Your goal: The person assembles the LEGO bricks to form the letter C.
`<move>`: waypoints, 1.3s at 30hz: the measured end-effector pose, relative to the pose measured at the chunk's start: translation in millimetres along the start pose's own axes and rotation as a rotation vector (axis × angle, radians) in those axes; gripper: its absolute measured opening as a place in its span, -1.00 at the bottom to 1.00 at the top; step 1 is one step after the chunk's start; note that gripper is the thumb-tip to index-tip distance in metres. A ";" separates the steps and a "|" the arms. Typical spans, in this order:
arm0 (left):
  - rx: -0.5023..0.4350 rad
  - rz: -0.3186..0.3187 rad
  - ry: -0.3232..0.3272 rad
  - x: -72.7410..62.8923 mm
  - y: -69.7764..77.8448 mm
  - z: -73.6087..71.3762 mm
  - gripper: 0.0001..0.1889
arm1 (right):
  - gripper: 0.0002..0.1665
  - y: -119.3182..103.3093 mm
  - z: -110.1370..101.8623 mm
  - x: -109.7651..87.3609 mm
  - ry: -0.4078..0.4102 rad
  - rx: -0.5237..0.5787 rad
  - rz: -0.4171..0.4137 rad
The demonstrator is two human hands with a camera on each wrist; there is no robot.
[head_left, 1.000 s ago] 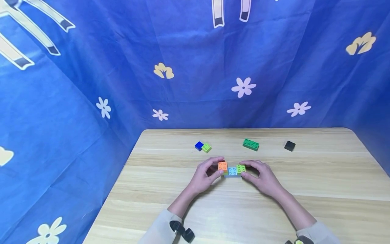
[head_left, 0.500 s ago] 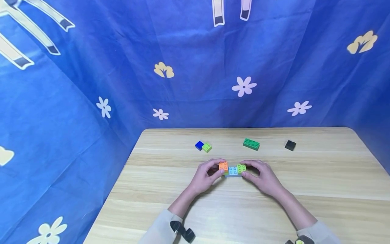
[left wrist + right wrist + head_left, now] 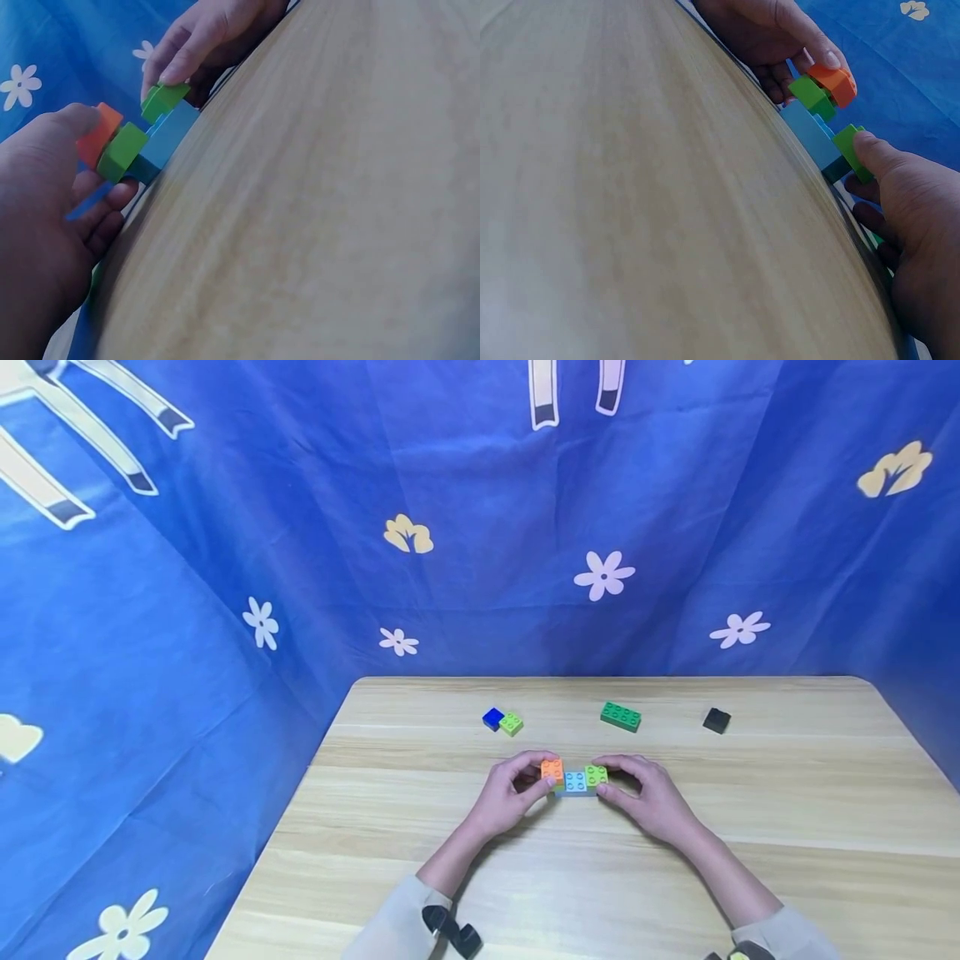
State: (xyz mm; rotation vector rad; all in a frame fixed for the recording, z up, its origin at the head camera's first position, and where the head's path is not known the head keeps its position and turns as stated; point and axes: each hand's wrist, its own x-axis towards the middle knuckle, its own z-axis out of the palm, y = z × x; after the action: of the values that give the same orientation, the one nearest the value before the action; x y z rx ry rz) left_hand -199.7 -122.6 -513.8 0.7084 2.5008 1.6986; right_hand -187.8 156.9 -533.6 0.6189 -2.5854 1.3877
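Note:
A light blue brick (image 3: 575, 782) sits on the table, with a lime green brick (image 3: 124, 152) on its left end and another lime green brick (image 3: 596, 776) on its right end. An orange brick (image 3: 552, 771) tops the left green one, looking slightly askew in the left wrist view. Thumb and fingers of my left hand (image 3: 504, 793) pinch the orange brick. My right hand (image 3: 651, 795) pinches the right-hand green brick between thumb and index finger; in the right wrist view its thumb (image 3: 874, 152) lies against that brick's near side.
Toward the back of the wooden table (image 3: 420, 743) lie a dark blue brick (image 3: 492, 718) touching a lime green brick (image 3: 512, 723), a long green brick (image 3: 621, 717) and a black brick (image 3: 717, 720). A blue patterned cloth (image 3: 480, 593) hangs behind and at the left.

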 end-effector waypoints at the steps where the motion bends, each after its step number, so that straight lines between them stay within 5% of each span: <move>1: -0.003 -0.004 0.000 0.1 0.5 0.1 -0.64 | -0.52 0.2 0.0 -0.1 0.002 0.001 -0.001; 14: -0.015 0.005 0.019 1.5 2.3 3.6 -0.64 | -0.51 0.8 -0.4 -0.3 -0.002 -0.008 0.002; 22: -0.030 0.020 0.033 -4.0 37.8 -0.6 -0.67 | -0.51 0.8 -0.1 0.3 -0.003 0.001 0.000; 32: -0.062 -0.037 0.007 -3.9 35.5 -1.2 -0.65 | -0.51 0.7 -0.4 0.4 0.000 -0.002 -0.006; 39: -0.055 -0.044 -0.042 0.2 7.3 1.8 -0.59 | -0.52 0.7 0.4 0.5 0.002 -0.001 -0.010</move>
State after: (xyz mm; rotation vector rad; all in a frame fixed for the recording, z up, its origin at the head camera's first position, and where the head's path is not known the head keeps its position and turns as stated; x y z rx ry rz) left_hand -196.8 -118.8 -508.0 0.6717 2.4142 1.7122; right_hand -188.5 156.8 -534.2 0.6291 -2.5776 1.3839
